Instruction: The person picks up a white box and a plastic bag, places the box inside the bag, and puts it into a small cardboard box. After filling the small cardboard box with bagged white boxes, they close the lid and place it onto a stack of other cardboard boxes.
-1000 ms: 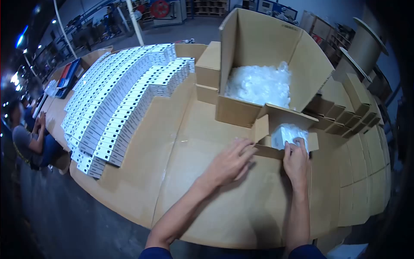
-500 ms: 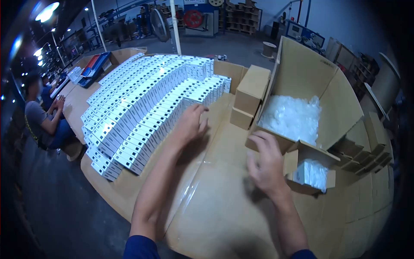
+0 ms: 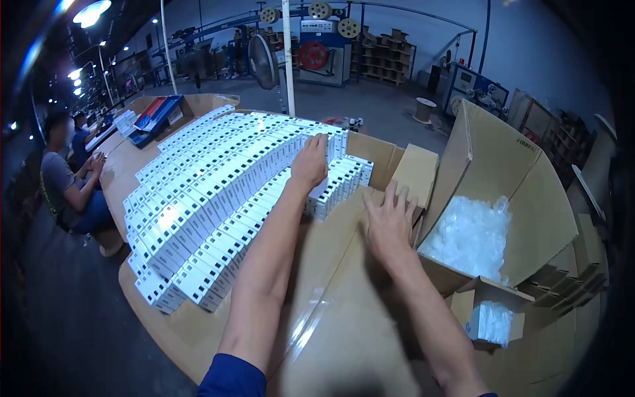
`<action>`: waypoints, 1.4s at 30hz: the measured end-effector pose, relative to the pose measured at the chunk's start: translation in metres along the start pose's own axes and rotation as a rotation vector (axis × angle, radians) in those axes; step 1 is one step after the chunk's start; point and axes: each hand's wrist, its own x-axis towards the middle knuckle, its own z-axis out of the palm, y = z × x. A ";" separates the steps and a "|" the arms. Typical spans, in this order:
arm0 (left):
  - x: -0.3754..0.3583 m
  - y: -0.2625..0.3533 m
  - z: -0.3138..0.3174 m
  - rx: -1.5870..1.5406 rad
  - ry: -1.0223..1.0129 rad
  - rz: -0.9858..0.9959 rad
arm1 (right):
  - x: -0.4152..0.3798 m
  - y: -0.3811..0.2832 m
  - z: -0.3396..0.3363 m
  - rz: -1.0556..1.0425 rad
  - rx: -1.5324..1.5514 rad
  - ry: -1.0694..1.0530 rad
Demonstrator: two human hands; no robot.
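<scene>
My left hand (image 3: 311, 165) reaches over the stacked white boxes (image 3: 211, 172), its fingers pressed together at the near end of the raised layer. It grips at a white box there, mostly hidden behind the hand. My right hand (image 3: 390, 225) has its fingers spread and holds nothing. Its fingertips overlap the lower part of a closed brown carton (image 3: 411, 173). To the right of that hand, a large open cardboard box (image 3: 506, 155) contains crumpled clear plastic bags (image 3: 469, 238). Below it, a small open carton (image 3: 493, 289) holds plastic-wrapped contents (image 3: 493, 322).
Cardboard (image 3: 331, 357) covers the work table. A blue and red tray (image 3: 157, 120) lies at the far left end, where a person (image 3: 66, 178) sits. More brown cartons (image 3: 569, 281) are piled at right. A fan (image 3: 262, 63) and machines stand behind.
My left hand has moved forward onto the white boxes, and its fingers have drawn together. My right hand has moved forward toward the brown carton, fingers spreading. The camera view has tilted up.
</scene>
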 end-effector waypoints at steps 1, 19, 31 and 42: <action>0.003 -0.002 0.004 0.006 -0.001 -0.013 | 0.000 0.000 0.003 -0.014 -0.022 0.028; -0.055 0.087 -0.091 -0.321 0.287 -0.097 | 0.003 -0.004 -0.035 0.015 0.090 -0.293; -0.093 0.294 -0.214 -0.473 0.030 0.274 | -0.110 0.059 -0.142 0.110 1.587 0.053; 0.021 0.357 0.035 -0.567 -0.475 0.329 | -0.118 0.242 -0.154 0.628 1.191 0.173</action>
